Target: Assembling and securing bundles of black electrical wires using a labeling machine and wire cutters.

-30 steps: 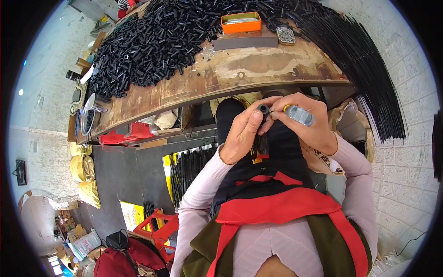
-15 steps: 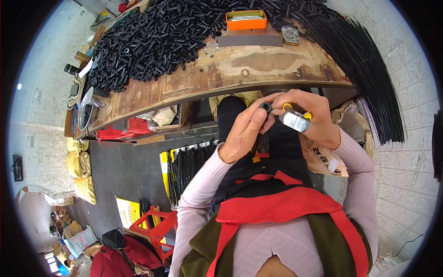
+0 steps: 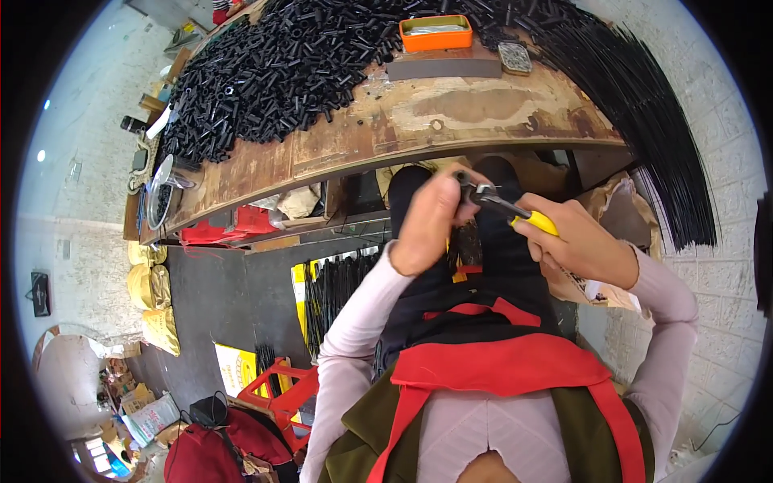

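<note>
My left hand [image 3: 431,217], partly smeared by motion, is closed around a short black tube [image 3: 460,178] with its round open end facing up. In my right hand [image 3: 584,241] is a pair of pliers with yellow handles [image 3: 538,222], the fingers wrapped round the grips. The metal jaws point left, right beside the tube and the left fingers; whether they grip anything is too blurred to tell. Both hands are above my lap, just in front of the wooden table's edge [image 3: 346,167].
A large heap of black tubes [image 3: 274,76] covers the table's left and back. An orange tin [image 3: 436,34], a grey strip [image 3: 443,69] and a small clear box [image 3: 514,58] lie behind. Long black rods [image 3: 652,121] hang over the right end. A red stool [image 3: 282,394] stands left.
My right hand has moved right and lower, and the pliers have turned so their jaws now point at the tube. The left hand has tilted more upright, still holding the tube.
</note>
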Motion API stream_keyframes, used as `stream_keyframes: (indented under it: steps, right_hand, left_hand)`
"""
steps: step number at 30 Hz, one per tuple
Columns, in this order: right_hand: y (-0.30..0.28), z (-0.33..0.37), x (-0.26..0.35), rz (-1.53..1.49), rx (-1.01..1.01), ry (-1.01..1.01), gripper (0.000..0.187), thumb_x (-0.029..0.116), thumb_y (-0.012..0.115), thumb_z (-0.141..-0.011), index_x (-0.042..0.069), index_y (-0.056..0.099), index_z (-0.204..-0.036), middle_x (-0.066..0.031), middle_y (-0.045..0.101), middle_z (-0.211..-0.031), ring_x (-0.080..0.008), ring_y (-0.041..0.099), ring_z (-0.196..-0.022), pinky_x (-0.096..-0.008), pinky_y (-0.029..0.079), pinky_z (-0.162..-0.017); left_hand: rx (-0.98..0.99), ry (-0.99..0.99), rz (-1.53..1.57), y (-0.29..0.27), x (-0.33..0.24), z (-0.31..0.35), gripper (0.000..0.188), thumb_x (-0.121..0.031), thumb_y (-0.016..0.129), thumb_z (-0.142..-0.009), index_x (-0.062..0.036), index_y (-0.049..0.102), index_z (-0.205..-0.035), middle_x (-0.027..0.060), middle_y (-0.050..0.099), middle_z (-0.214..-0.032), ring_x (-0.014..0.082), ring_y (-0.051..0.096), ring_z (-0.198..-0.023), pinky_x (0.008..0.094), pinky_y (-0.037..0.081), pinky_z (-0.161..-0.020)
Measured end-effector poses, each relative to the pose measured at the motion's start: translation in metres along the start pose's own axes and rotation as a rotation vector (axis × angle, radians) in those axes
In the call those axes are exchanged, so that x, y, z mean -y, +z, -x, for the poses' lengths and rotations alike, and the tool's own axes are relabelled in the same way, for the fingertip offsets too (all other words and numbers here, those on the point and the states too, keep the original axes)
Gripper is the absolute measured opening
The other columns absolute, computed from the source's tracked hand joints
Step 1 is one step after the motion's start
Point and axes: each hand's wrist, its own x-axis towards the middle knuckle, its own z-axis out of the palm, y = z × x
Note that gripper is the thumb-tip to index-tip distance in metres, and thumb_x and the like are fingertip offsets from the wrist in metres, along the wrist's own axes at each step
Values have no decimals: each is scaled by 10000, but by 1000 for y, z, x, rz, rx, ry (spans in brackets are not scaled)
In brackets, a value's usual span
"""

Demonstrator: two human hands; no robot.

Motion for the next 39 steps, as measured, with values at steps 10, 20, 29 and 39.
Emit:
stream_keyframes:
  steps: [10,20,29,39]
  right_hand:
    - [-8,0,-4,-303,139,-78,428,276,492,-1014,41,459,-1370,-66,631,-813,-125,650,-699,-258,520,-668]
    - [-19,-9,9,-116,357,123,315,311,478,-1015,6,552,-982,-48,588,-699,-111,595,-567,-265,474,-499]
    - [-30,16,32,-15,218,134,279,249,506,-1007,34,567,-1173,-30,576,-740,-96,546,-612,-268,463,-559]
    - [-19,5,22,123,154,24,305,255,513,-990,7,559,-1162,-105,589,-651,-228,573,-572,-369,462,-585]
  left_hand:
    - [65,-15,140,-3,4,3,502,-495,331,-1037,-21,495,-1014,-20,402,-705,65,324,-635,223,261,-572]
    - [87,-16,40,-9,0,15,517,-503,326,-1035,-17,498,-1002,-24,399,-712,68,317,-638,225,261,-573]
    - [132,-19,61,4,-9,11,540,-519,321,-1029,-11,503,-1013,-21,391,-720,72,314,-647,226,267,-586]
    - [49,-21,-95,-5,-12,21,512,-487,343,-1036,-6,521,-1033,-30,408,-717,67,334,-639,226,284,-577]
